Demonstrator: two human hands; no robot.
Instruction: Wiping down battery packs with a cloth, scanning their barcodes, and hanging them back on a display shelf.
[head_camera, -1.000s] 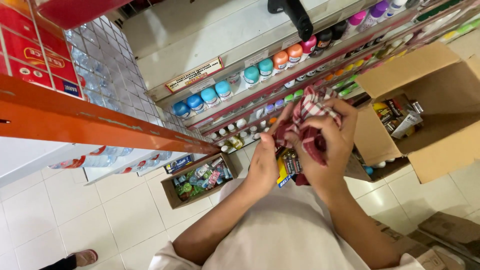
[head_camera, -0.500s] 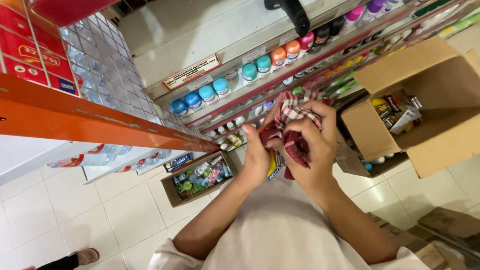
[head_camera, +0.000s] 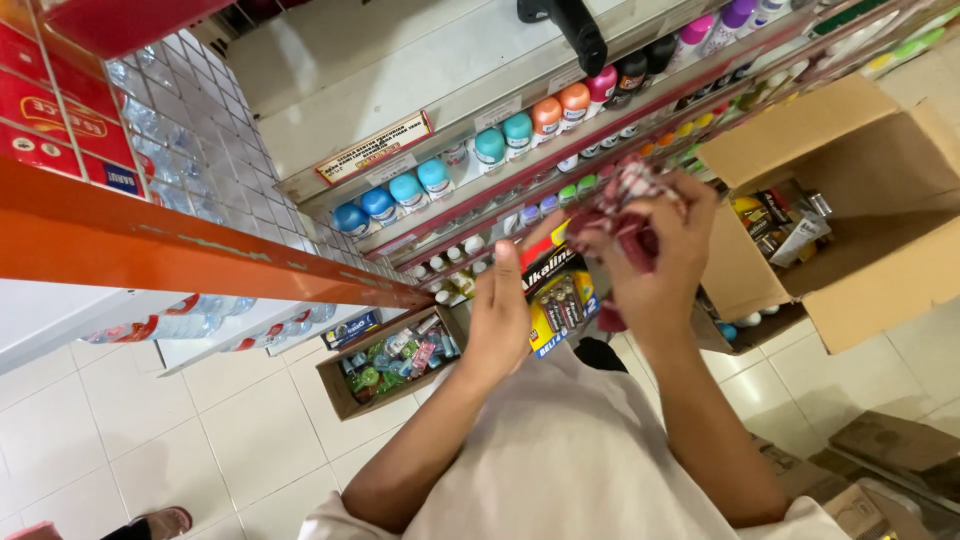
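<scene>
Head view, looking down: the right hand (head_camera: 655, 260) is curled tight around a bunched red-and-white patterned cloth (head_camera: 625, 205), soft and crumpled, most of it bulging out above the fingers while a darker tail hangs below the palm. The left hand (head_camera: 498, 305) stands just beside it, flat and open with the fingers straight up, gripping nothing; its fingertips come close to the cloth's left edge, though whether they touch it I cannot tell. Between and behind the two hands hangs one glossy card pack of batteries (head_camera: 555, 300), yellow and black, with four cells showing in a row (there may be more behind the left hand).

Further out, two cardboard boxes sit on the pale tiled floor (head_camera: 180, 430): a large open box (head_camera: 870, 230) to the right, flaps up, with black and yellow packets inside, and a smaller shallow box (head_camera: 385, 355) below the left hand, packed with small colourful items too tiny to count. The shelf (head_camera: 480, 95) beyond carries a row of roll-on style bottles (head_camera: 490, 145) with rounded caps: four blue or teal, then two orange, then pink and darker ones. An orange metal beam (head_camera: 190, 255) cuts across on the left, with a wire grid above it.
</scene>
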